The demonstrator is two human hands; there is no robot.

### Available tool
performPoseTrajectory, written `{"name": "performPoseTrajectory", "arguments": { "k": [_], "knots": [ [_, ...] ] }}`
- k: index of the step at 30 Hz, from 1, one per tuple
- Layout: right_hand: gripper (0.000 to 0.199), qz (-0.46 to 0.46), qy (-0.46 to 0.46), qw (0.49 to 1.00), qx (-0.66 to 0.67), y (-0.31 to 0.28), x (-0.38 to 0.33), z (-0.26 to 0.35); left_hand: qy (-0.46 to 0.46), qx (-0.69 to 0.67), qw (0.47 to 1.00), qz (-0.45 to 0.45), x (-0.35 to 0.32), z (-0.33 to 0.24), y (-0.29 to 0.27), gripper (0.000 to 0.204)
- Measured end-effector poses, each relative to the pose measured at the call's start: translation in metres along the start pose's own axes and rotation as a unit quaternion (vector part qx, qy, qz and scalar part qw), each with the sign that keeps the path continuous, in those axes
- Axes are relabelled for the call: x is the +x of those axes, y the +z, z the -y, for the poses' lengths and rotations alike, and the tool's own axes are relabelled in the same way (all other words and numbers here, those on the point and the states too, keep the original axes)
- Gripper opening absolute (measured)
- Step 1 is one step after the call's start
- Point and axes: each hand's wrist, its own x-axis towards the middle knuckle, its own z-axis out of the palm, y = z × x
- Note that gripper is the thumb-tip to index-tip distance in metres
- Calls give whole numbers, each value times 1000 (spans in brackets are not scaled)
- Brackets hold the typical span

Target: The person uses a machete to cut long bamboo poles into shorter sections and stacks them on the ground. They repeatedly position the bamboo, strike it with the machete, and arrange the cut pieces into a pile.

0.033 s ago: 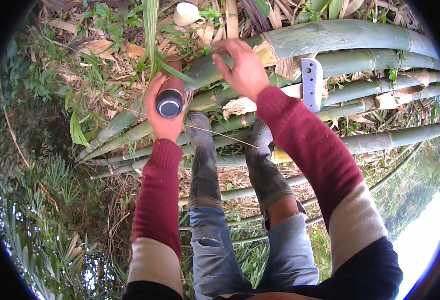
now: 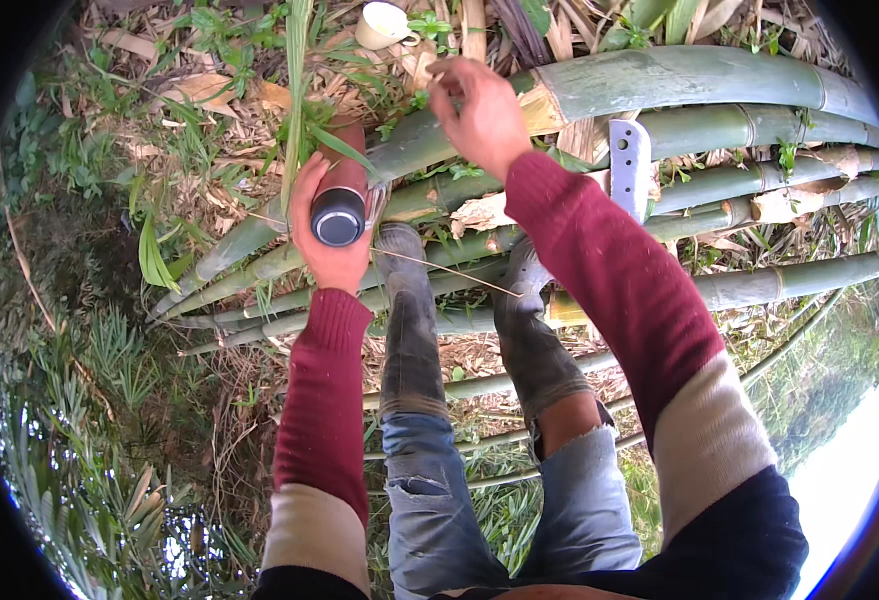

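My left hand (image 2: 326,220) is closed round a reddish-brown bottle (image 2: 343,178) with a dark cap (image 2: 338,222), the cap end toward me. Beside the bottle shows part of a clear, shiny thing (image 2: 378,200) that I cannot make out. My right hand (image 2: 482,115) hangs over the bamboo with its fingers bent and apart, nothing visible in them. Close beyond it, a cream cup (image 2: 384,26) stands among the dry leaves. To the right of that hand, a pale blade with holes (image 2: 630,165) lies across the bamboo stems (image 2: 700,78).
Long green bamboo stems run left to right under my hands. My boots (image 2: 412,330) are among them. A thin stick (image 2: 450,268) crosses between the boots. Dry leaf litter (image 2: 210,92) and grass cover the far ground, and a long green leaf (image 2: 298,90) hangs near the bottle.
Both hands shift slightly in the picture: my left hand and the bottle sit a little lower, and my right hand is a little farther left and up.
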Motion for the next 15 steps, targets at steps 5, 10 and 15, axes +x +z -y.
{"name": "performPoseTrajectory", "arguments": {
  "k": [5, 10, 15],
  "knots": [
    [30, -25, 17, 985, -170, 64, 77, -35, -81, -70, 991, -79, -31, -23, -49, 79],
    [42, 42, -8, 932, -361, 79, 112, -57, -118, -75, 986, -91, -79, -23, -91, 79],
    [12, -26, -214, 923, -318, 41, 33, 34, -274, -83, 950, -126, -165, -28, -148, 76]
  ]
}}
